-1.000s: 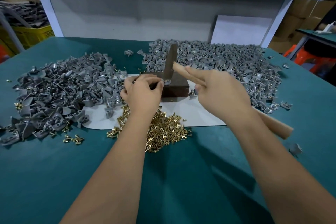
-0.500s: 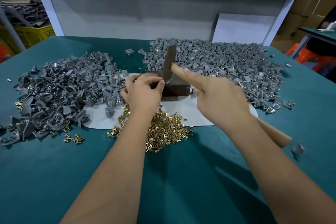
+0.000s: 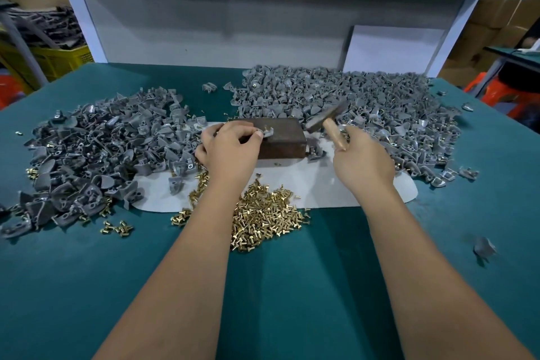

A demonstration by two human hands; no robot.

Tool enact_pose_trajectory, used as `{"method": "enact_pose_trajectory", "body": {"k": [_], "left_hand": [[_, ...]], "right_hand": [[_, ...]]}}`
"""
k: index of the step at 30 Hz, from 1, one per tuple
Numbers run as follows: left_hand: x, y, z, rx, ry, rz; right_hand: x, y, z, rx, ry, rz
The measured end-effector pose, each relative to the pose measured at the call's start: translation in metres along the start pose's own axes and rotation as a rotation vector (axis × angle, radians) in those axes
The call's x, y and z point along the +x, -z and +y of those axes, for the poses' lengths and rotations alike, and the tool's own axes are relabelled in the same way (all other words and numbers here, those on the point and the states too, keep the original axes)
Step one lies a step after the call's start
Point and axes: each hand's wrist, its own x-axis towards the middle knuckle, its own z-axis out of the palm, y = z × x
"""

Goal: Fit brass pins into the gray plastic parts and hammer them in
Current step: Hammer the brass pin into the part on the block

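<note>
Left hand pinches a gray part on the dark block, a brass pin poking up from it. Right hand wraps the wooden hammer handle; its blurred metal head is raised off the block's far right end, and the handle's butt is hidden behind the hand. Gray parts lie in a left pile and a far right pile. Loose brass pins sit heaped near, partly under the left forearm, on the green table. A white mat is mostly covered.
</note>
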Motion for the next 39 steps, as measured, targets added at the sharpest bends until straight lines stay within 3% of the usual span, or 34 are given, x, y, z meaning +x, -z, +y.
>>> {"method": "enact_pose_trajectory", "body": {"k": [3, 8, 11, 13, 16, 20, 27, 29, 32, 35, 39], "left_hand": [[0.000, 0.001, 0.001, -0.008, 0.016, -0.018], [-0.002, 0.003, 0.002, -0.030, 0.010, -0.025], [-0.004, 0.004, 0.001, -0.034, 0.004, -0.028], [-0.005, 0.004, 0.002, -0.027, -0.004, -0.030], [-0.006, 0.004, 0.003, -0.026, -0.009, -0.029], [-0.006, 0.005, 0.004, -0.036, 0.001, -0.022], [-0.005, 0.005, 0.005, -0.085, 0.028, -0.022], [-0.004, 0.004, 0.006, -0.105, 0.043, -0.015], [-0.004, 0.004, 0.005, -0.096, 0.029, -0.021], [-0.003, 0.003, 0.004, -0.096, 0.023, -0.022], [-0.002, 0.001, 0.005, -0.116, 0.015, 0.018]], "right_hand": [[0.000, -0.003, 0.003, -0.060, -0.017, -0.048], [-0.009, -0.005, -0.002, -0.148, 0.057, 0.022], [-0.010, -0.006, -0.005, -0.228, 0.150, 0.227], [-0.010, -0.009, -0.015, -0.099, 0.231, 0.318], [-0.016, -0.026, -0.041, 0.090, 0.316, 0.207], [-0.016, -0.048, -0.062, 0.117, 0.378, 0.139], [-0.002, -0.038, -0.064, 0.136, 0.366, 0.046], [0.011, -0.025, -0.067, 0.297, 0.281, 0.018], [0.033, -0.010, -0.067, 0.488, 0.046, 0.177], [0.027, -0.021, -0.062, 0.348, -0.033, 0.231], [-0.002, -0.045, -0.061, 0.143, 0.163, 0.233]]}}
